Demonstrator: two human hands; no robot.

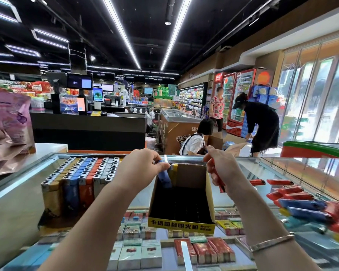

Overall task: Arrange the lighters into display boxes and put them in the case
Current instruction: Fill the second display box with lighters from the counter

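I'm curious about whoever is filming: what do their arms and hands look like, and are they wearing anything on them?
Both forearms are bare, with no sleeves or gloves showing. The right wrist carries a thin metal bangle. The left hand and right hand show no rings.

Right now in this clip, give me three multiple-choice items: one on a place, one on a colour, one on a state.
1. Where does the full display box stand relative to the open box?
A. To its left
B. To its right
C. Inside it

2. What colour is the lighter in the left hand?
A. Green
B. Blue
C. White

3. How full is the open box?
A. Packed full
B. Sealed shut
C. Nearly empty

Answers:
1. A, since the filled rows sit left of it on the glass counter.
2. B, since its body shows blue going into the box's back corner.
3. C, since only the blue one and a yellow lighter sit at its back; the right hand holds a red lighter outside.
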